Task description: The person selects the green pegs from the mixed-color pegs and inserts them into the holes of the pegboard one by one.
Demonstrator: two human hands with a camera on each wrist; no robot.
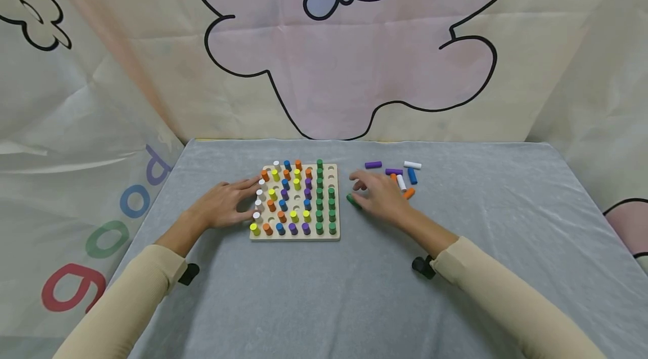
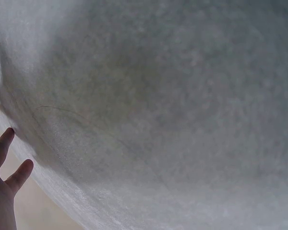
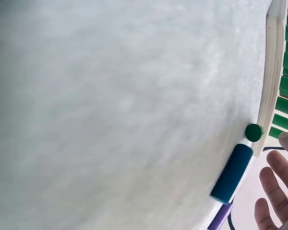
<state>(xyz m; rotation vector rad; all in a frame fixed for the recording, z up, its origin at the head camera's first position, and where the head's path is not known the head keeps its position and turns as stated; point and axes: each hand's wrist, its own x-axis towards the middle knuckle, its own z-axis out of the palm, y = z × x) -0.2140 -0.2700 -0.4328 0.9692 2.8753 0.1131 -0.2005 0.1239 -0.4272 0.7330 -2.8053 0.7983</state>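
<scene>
A wooden pegboard (image 1: 304,238) stands on the table, filled with rows of white, yellow, orange, blue, purple and green pegs. Some holes near its upper right corner and middle are bare. My left hand (image 1: 225,203) rests at the board's left edge, fingers spread along its side; the left wrist view catches only part of that hand (image 2: 5,184). To the right of the board, my right hand (image 1: 381,196) hovers with loosely bent fingers beside a loose green peg (image 1: 353,201). In the right wrist view its fingers (image 3: 277,194) look spread, apart from the green peg (image 3: 253,132).
Beyond the right hand lie several loose pegs: purple (image 1: 373,165), white (image 1: 412,165), blue (image 1: 412,176) and orange (image 1: 409,193). Grey cloth (image 1: 324,297) covers the table. A printed curtain (image 1: 354,66) hangs behind its far edge.
</scene>
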